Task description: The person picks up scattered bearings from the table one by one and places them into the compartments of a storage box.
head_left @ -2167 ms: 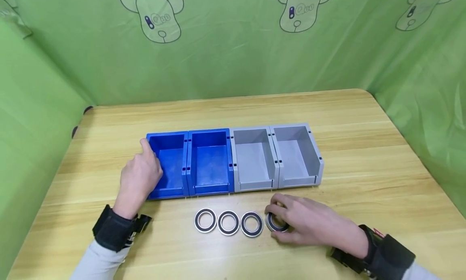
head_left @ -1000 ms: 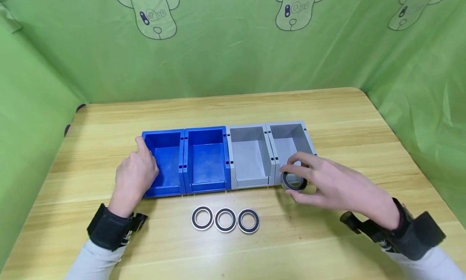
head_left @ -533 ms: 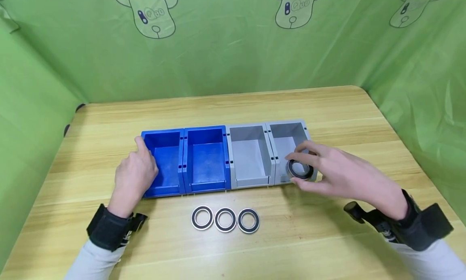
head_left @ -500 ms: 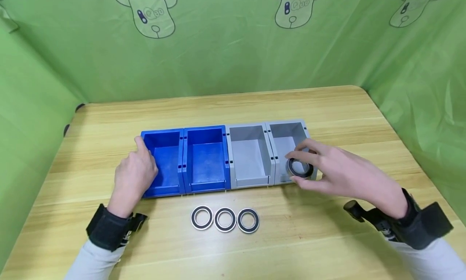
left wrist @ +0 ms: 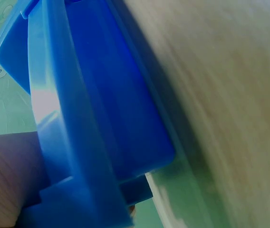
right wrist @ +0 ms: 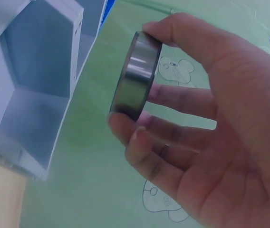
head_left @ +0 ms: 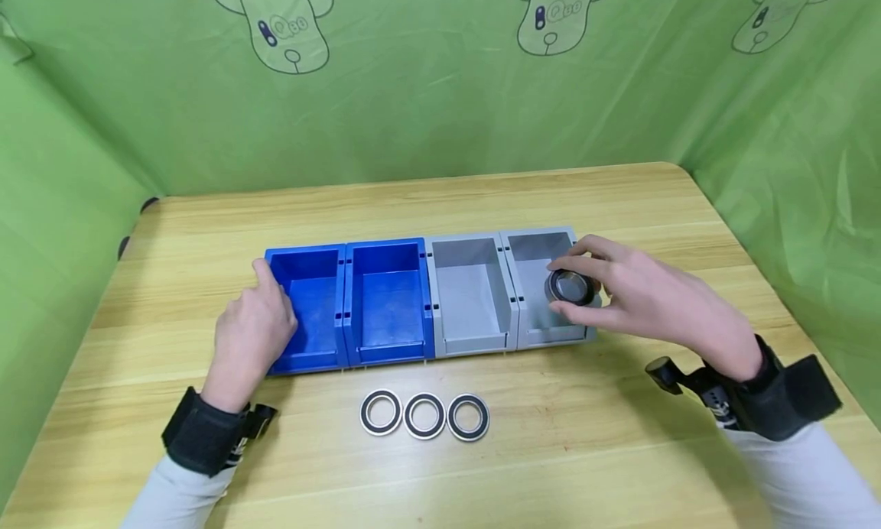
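My right hand (head_left: 640, 296) pinches a ball bearing (right wrist: 137, 76) by its rim, thumb on one side and fingertips on the other. In the head view it hangs over the right grey bin (head_left: 551, 335), tilted. The right wrist view shows its shiny metal outer edge. My left hand (head_left: 251, 326) grips the left wall of the left blue bin (head_left: 316, 361); most of its fingers are hidden. Three more bearings with black seals lie flat in a row before the bins: the left bearing (head_left: 381, 431), middle bearing (head_left: 424, 435) and right bearing (head_left: 469, 436).
A second blue bin (head_left: 390, 353) and a second grey bin (head_left: 475, 345) stand between the outer two, all side by side on the wooden table (head_left: 427, 483). Green cloth (head_left: 427, 116) with printed bear heads closes off the back and sides.
My right hand has picked the rightmost bearing off the table and carried it up and away over the right grey bin. My left hand has kept its hold on the blue bin.
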Available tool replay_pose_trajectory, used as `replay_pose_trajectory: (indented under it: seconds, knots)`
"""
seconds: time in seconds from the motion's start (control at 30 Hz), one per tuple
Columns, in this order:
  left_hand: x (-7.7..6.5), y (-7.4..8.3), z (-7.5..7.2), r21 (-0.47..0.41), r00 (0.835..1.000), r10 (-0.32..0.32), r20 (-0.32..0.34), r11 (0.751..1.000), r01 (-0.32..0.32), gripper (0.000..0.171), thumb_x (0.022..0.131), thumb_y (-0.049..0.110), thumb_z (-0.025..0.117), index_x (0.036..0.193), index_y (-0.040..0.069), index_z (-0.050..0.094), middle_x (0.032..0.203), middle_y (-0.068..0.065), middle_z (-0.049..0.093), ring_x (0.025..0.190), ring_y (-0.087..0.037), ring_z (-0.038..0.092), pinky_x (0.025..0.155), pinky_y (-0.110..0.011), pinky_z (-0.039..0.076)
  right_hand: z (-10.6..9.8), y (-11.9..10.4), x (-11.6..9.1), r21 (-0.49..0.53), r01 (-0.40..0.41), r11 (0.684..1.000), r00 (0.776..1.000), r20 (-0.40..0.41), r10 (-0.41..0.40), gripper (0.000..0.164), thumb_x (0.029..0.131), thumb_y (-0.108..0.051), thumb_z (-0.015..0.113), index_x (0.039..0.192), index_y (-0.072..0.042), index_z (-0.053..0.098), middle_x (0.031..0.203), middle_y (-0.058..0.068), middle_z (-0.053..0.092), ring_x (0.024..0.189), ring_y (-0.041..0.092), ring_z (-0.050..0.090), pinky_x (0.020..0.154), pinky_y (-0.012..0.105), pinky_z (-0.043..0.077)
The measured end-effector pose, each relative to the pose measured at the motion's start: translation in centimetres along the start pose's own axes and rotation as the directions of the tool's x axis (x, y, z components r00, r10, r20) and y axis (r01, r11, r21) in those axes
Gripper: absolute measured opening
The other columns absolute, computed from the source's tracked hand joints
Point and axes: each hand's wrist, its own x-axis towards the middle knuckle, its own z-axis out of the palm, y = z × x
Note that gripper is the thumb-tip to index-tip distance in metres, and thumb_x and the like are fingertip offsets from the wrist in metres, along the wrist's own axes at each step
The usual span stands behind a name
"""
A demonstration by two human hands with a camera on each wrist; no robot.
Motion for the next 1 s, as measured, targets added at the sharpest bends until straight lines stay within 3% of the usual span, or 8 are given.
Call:
replay_pose_trajectory:
  seconds: [0.23, 0.53, 0.77, 1.0]
  knots:
    - [-0.1, -0.2, -0.1, 0.003, 0.999, -0.015, 0.037, 1.0, 0.014, 0.046, 0.101, 0.009, 0.041, 0.135, -0.019, 0.031, 0.05, -0.011, 0.043, 0.036, -0.028, 0.048, 0.032, -0.035, 0.036, 0.3, 1.2, 0.7, 0.003, 0.025, 1.0, 0.999, -0.042, -0.025, 0.039, 0.082, -0.021, 0.082, 0.118, -0.008, 0.073, 0.11, 0.011, 0.067, 0.063, 0.0, 0.045, 0.055, 0.02, 0.041]
    - [-0.2, 0.0, -0.2, 0.006, 1.0, 0.001, 0.022, 1.0, -0.002, 0.046, 0.101, 0.008, 0.043, 0.136, -0.02, 0.032, 0.049, -0.009, 0.041, 0.035, -0.026, 0.046, 0.031, -0.032, 0.033, 0.4, 1.8, 1.6, 0.004, -0.066, 0.998, 0.996, 0.065, 0.065, 0.04, 0.089, -0.025, 0.078, 0.124, -0.007, 0.071, 0.116, 0.012, 0.066, 0.069, 0.007, 0.05, 0.063, 0.025, 0.045]
    - [-0.1, 0.0, -0.3, 0.006, 1.0, 0.002, 0.023, 1.0, -0.002, 0.045, 0.102, 0.009, 0.042, 0.134, -0.02, 0.032, 0.048, -0.008, 0.041, 0.034, -0.025, 0.045, 0.031, -0.031, 0.033, 1.5, 2.6, 2.1, 0.03, -0.079, 0.996, 0.992, 0.097, 0.076, 0.039, 0.089, -0.023, 0.077, 0.123, -0.005, 0.071, 0.116, 0.014, 0.066, 0.072, 0.013, 0.056, 0.063, 0.026, 0.046]
    - [-0.1, 0.1, -0.3, 0.004, 1.0, 0.009, 0.001, 1.0, -0.009, 0.043, 0.102, 0.009, 0.042, 0.133, -0.02, 0.033, 0.047, -0.008, 0.04, 0.034, -0.027, 0.046, 0.031, -0.033, 0.034, 2.7, 2.8, 2.7, 0.03, -0.084, 0.996, 0.988, 0.135, 0.08, 0.039, 0.089, -0.021, 0.076, 0.123, -0.002, 0.07, 0.117, 0.016, 0.066, 0.091, 0.023, 0.066, 0.073, 0.035, 0.053]
